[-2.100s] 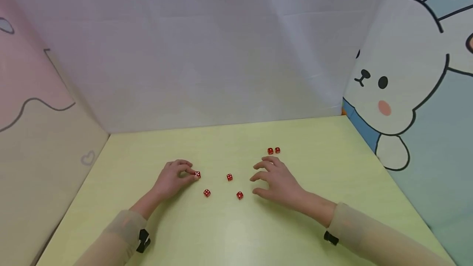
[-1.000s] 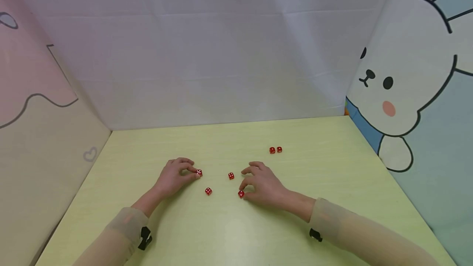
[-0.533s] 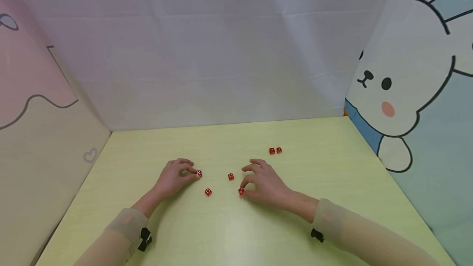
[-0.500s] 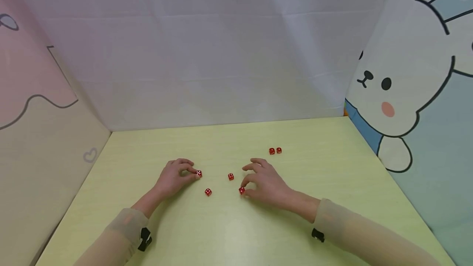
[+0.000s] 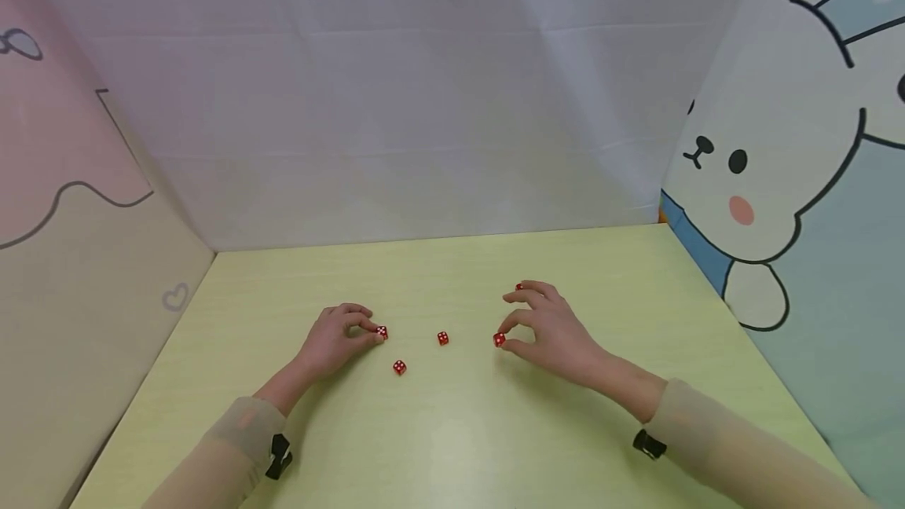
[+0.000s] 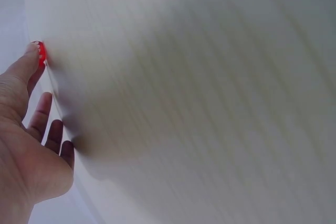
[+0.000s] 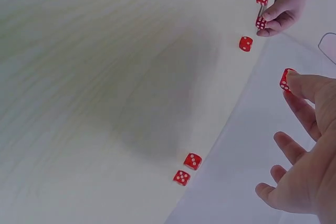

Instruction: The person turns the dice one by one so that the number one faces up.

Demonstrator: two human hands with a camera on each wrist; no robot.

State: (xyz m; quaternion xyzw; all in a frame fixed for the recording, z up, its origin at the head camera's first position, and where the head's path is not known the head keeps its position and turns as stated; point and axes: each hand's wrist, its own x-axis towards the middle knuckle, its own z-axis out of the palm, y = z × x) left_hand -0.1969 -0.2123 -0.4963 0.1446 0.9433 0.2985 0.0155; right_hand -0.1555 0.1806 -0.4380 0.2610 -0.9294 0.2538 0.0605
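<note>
Pale cloth [image 5: 424, 124] hangs beyond both hands, over a light yellow table [image 5: 438, 430]. We see the left hand [image 5: 335, 340] pinching one red die [image 5: 382, 332] between thumb and forefinger, its other fingers loosely bent; whether that die touches the table, we cannot be sure. Our right hand [image 5: 555, 336] likewise pinches a second red die [image 5: 499, 340], remaining fingers apart and holding nothing. Between the hands we find a middle die [image 5: 443, 338], and just nearer us than the left fingertips, a near die [image 5: 399, 368]. Past the right hand lies a far pair of dice [image 7: 192, 161], mostly hidden behind its fingers in our head view.
</note>
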